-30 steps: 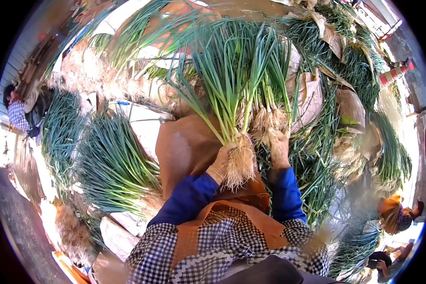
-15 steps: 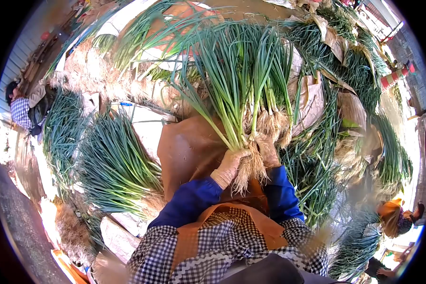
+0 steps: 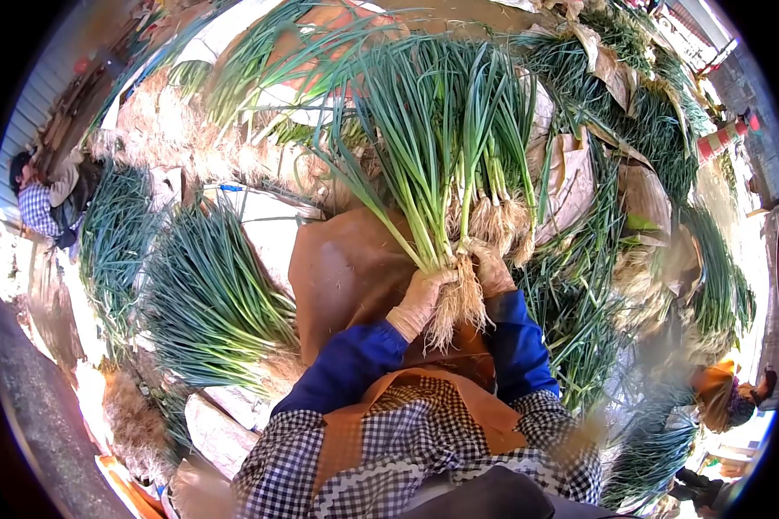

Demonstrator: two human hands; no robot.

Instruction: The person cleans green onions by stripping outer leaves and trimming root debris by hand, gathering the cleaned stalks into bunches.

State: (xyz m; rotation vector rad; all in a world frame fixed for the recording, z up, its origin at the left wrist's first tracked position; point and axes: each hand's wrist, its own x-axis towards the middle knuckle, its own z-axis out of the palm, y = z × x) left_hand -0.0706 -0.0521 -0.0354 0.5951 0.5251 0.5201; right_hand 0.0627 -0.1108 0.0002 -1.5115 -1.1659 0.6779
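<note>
A bunch of green onions [image 3: 420,164] with long green leaves and pale hairy roots stands above my lap. My left hand [image 3: 421,298] is wrapped round its base, and the roots hang down between my hands. From the right, my right hand [image 3: 491,266] presses its closed fingers against the same base. Just behind that hand lie more onions with roots [image 3: 499,222], their leaves overlapping the held bunch. Under my hands a brown apron [image 3: 342,268] covers my lap.
To the left lies a large onion pile [image 3: 208,303]. Loose leaves [image 3: 571,320] and crumpled brown sacking [image 3: 569,186] are on the right. One person [image 3: 39,203] sits at the far left, another [image 3: 725,398] at the lower right. A striped post [image 3: 720,140] stands at the right.
My right hand has moved left from the onions behind to the base of the held bunch. My left hand has shifted slightly right with the bunch.
</note>
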